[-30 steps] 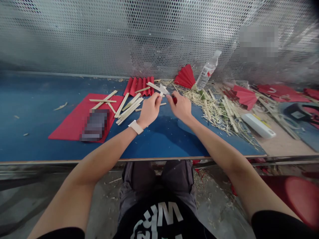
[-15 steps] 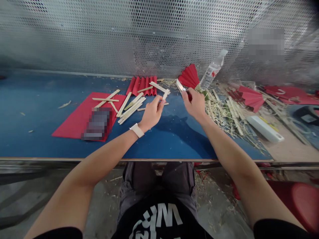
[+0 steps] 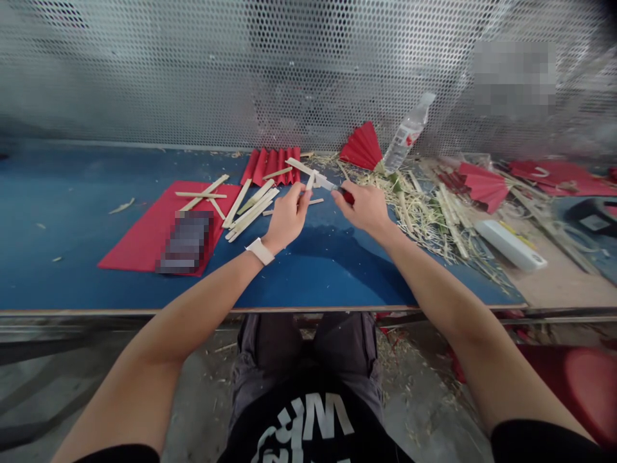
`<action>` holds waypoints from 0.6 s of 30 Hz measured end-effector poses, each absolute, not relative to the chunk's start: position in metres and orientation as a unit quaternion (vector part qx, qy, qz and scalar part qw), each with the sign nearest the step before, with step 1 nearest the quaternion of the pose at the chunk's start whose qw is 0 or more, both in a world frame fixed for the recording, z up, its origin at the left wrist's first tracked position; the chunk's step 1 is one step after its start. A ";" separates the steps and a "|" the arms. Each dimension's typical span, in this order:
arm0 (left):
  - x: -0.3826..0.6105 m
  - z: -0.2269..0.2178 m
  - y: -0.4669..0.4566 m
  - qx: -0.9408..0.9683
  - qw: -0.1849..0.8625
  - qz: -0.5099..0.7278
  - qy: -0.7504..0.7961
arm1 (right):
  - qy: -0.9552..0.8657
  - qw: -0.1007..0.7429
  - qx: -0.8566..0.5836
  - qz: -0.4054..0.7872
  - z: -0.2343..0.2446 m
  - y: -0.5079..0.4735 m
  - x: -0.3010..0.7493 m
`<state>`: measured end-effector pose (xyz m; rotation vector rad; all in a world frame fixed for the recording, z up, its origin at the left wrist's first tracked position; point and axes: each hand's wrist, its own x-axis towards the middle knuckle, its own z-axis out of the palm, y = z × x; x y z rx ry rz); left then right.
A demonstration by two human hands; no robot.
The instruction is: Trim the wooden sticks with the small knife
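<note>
My left hand [image 3: 288, 215] pinches a short pale wooden strip [image 3: 312, 181] that points up and away from me over the blue table. In my right hand [image 3: 365, 204] is a knife [image 3: 332, 186] with a red handle, its blade aimed left. The blade reaches the strip's upper part; whether it cuts in, I cannot tell. Just left of my left hand lie several cut pale strips [image 3: 253, 212]. Behind them is a pleated red paper [image 3: 270, 166], with strips resting on it.
A flat red sheet [image 3: 139, 231] bears crossed strips and a blurred phone [image 3: 187, 241]. On the right are a heap of shavings [image 3: 419, 215], a plastic bottle [image 3: 407, 135], red paper fans [image 3: 362, 146] and a white tool [image 3: 511, 245]. A perforated metal panel [image 3: 202, 77] stands behind.
My right hand has brought the knife left and slightly down, so its blade now meets the strip. My left hand has shifted slightly left, still holding the strip.
</note>
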<state>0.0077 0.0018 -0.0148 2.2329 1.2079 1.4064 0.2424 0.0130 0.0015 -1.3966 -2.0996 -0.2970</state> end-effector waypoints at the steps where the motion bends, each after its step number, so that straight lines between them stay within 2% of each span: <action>1: 0.008 -0.014 0.001 0.764 0.120 0.478 0.415 | -0.789 0.296 -0.527 -0.110 0.001 0.013 0.242; 18: 0.008 -0.011 0.001 0.765 0.121 0.475 0.417 | -0.768 0.268 -0.572 -0.105 0.008 0.008 0.238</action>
